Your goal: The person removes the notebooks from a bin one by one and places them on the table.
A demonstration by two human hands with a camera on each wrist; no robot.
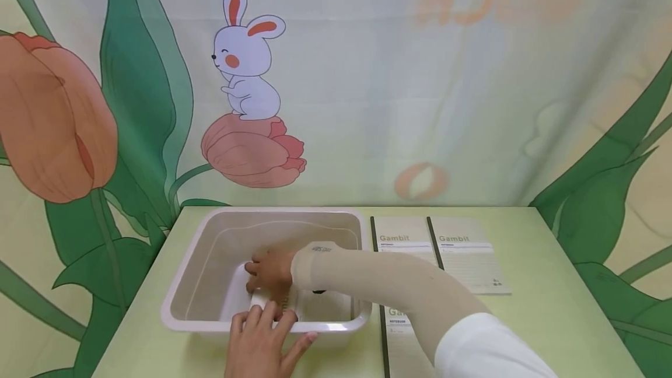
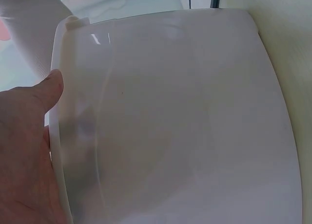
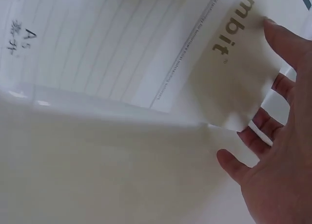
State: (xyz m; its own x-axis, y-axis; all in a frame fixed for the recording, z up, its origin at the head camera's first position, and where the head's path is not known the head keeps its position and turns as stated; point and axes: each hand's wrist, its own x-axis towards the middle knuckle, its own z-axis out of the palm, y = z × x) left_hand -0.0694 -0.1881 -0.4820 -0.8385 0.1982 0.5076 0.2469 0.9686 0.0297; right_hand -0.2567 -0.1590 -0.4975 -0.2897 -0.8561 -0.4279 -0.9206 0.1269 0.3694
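A pale plastic basin point(image 1: 336, 326) stands on the table, left of centre. My left hand point(image 1: 257, 340) grips its front rim, fingers over the edge, and in the left wrist view the thumb point(image 2: 51, 90) lies on the outside wall. Inside the basin, my right hand point(image 1: 270, 273) holds a white Gambit notebook point(image 3: 195, 53) by its edge near the printed title. The right wrist view has the thumb on the cover and fingertips at the edge below. In the head view the hands and front rim hide much of this notebook.
Right of the basin, two more Gambit notebooks with dark spines, one left point(image 1: 401, 229) and one right point(image 1: 467, 261), lie side by side. A third notebook point(image 1: 404, 346) lies nearer, partly under the right arm. A printed curtain point(image 1: 346, 104) hangs behind the green table point(image 1: 546, 319).
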